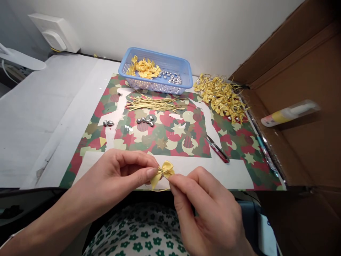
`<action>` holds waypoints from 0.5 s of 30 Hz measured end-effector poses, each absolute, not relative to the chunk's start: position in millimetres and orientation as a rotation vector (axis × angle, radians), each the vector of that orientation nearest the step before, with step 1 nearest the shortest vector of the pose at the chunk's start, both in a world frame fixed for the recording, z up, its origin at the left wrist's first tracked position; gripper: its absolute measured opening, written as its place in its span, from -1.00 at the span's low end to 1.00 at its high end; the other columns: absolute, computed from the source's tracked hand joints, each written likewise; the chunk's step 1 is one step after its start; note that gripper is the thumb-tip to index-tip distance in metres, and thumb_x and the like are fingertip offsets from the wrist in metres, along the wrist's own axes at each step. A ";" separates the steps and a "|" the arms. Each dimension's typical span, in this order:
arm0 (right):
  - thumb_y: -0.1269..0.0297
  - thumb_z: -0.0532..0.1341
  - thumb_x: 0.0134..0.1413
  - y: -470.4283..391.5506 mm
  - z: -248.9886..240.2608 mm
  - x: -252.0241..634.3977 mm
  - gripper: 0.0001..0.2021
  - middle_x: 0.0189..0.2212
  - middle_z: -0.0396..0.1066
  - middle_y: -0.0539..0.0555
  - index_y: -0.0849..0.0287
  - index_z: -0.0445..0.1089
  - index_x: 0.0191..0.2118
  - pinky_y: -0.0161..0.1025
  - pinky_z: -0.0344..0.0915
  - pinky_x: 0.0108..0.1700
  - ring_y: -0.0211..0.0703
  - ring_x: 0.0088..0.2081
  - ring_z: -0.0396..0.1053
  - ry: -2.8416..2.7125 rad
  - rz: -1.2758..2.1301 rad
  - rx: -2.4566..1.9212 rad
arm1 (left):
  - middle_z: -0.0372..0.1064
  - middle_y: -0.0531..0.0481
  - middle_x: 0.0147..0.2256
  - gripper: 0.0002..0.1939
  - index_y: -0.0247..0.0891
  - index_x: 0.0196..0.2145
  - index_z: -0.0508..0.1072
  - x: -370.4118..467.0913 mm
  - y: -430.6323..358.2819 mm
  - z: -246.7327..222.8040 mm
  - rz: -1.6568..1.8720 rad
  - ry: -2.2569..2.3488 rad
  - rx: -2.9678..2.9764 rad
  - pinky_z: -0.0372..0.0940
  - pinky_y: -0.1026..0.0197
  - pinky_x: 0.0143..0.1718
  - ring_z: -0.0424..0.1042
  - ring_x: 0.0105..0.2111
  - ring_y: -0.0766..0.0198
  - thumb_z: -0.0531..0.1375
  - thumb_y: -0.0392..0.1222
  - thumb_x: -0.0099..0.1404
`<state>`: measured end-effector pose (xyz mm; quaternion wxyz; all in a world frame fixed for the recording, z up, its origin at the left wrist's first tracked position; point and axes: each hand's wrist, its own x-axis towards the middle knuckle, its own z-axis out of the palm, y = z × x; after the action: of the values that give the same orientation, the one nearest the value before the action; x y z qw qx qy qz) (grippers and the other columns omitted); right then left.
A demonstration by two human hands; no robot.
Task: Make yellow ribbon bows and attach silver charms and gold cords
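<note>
A small yellow ribbon bow is held up just above the front edge of the table. My left hand pinches it between thumb and forefinger on its left side. With thumb and forefinger closed, my right hand grips a thin yellow cord at the bow's right side; the exact grip is partly hidden by the fingers. The cord curves in a loop below the bow. Farther back lie a bundle of gold cords and several shiny silver beads. Two more silver beads rest to the left.
A blue basket at the wall holds yellow bows and silver beads. To its right is a heap of yellow bows with cords. Red-handled scissors lie right of centre. A cardboard wall with a bottle bounds the right side.
</note>
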<state>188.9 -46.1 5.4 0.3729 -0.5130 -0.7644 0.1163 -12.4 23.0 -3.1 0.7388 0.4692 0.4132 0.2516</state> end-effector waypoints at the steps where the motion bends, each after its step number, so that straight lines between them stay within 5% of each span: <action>1: 0.64 0.20 0.19 -46.1 5.9 188.7 -0.80 -0.47 0.18 0.00 0.25 0.46 -0.17 -0.23 0.20 -0.46 -0.21 -0.47 0.19 -1.963 0.299 -1.314 | 0.59 0.07 -0.27 -0.89 -0.11 -0.30 0.71 -12.6 22.5 -3.7 0.554 0.915 1.041 0.41 0.38 -0.18 0.49 -0.25 0.29 0.37 -0.09 0.34; 15: 0.63 0.16 0.20 -45.2 0.5 180.8 -0.84 -0.50 0.19 -0.01 0.27 0.43 -0.23 -0.25 0.17 -0.48 -0.23 -0.49 0.17 -1.919 0.252 -1.325 | 0.61 0.09 -0.25 -0.96 -0.05 -0.32 0.73 -12.8 21.8 -3.5 0.597 0.884 0.964 0.44 0.44 -0.14 0.56 -0.21 0.31 0.44 -0.19 0.25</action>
<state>180.8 -45.2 0.5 0.3875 -0.5207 -0.7543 0.0989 -12.8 21.8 -3.5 0.7526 0.4414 0.4050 0.2733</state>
